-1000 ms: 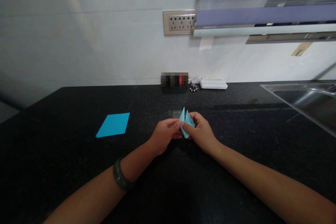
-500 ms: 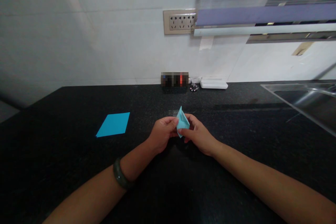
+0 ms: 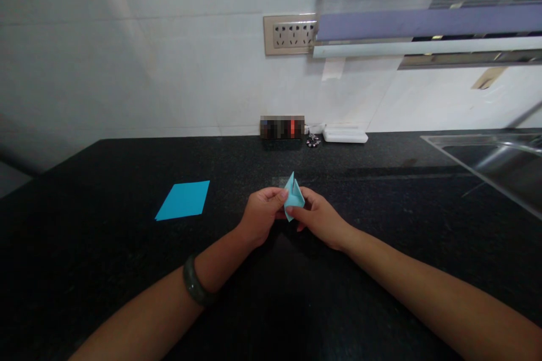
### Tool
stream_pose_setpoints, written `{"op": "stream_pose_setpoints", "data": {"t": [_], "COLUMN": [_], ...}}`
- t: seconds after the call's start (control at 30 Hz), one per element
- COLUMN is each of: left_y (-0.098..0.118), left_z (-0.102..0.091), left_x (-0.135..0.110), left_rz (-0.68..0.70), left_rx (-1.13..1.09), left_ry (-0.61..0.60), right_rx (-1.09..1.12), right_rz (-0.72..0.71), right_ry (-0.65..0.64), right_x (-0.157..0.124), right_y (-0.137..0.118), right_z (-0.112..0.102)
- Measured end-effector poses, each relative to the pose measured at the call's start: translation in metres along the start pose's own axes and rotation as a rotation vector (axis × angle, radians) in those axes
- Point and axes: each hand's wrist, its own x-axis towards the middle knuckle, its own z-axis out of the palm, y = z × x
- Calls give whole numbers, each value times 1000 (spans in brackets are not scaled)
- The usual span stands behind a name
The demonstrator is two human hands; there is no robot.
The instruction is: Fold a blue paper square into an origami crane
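Observation:
A small piece of folded light blue paper (image 3: pixel 293 199), pointed at the top and bottom, is held up between my two hands above the dark counter. My left hand (image 3: pixel 263 212) pinches its left side, thumb on the near face. From the right, my right hand (image 3: pixel 320 216) grips it with the thumb across its lower part; the fingers behind the paper are partly hidden. A flap stands a little apart at the paper's upper right. Off to the left lies a flat stack of bright blue square paper (image 3: pixel 183 201).
The black speckled counter (image 3: pixel 127 271) meets a white tiled wall (image 3: pixel 169 79). Against the wall sit a blurred-out dark box (image 3: pixel 282 127), a small beaded item (image 3: pixel 313 140) and a white plastic object (image 3: pixel 345 135). A metal sink (image 3: pixel 503 161) is at the right.
The folded paper has turned slightly in my fingers, and its right flap looks a bit narrower. Both hands keep nearly the same place and grip.

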Motion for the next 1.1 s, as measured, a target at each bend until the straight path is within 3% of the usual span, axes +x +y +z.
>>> {"op": "stream_pose_setpoints", "data": {"t": [0.4,0.7,1.1], "left_y": [-2,-3,2], "left_z": [2,2,7], "left_x": [0,-1,-3], "left_rz": [13,10,35], "left_rx": [97,150,212], "left_ry": [94,73,95], "right_rx": [11,-28,-58], "right_rz": [-47,-61,-136], "right_ry": [-55,126,195], "right_x": [-1,4,4], "right_y": [3,-1,2], "right_z": [1,-6,-5]}}
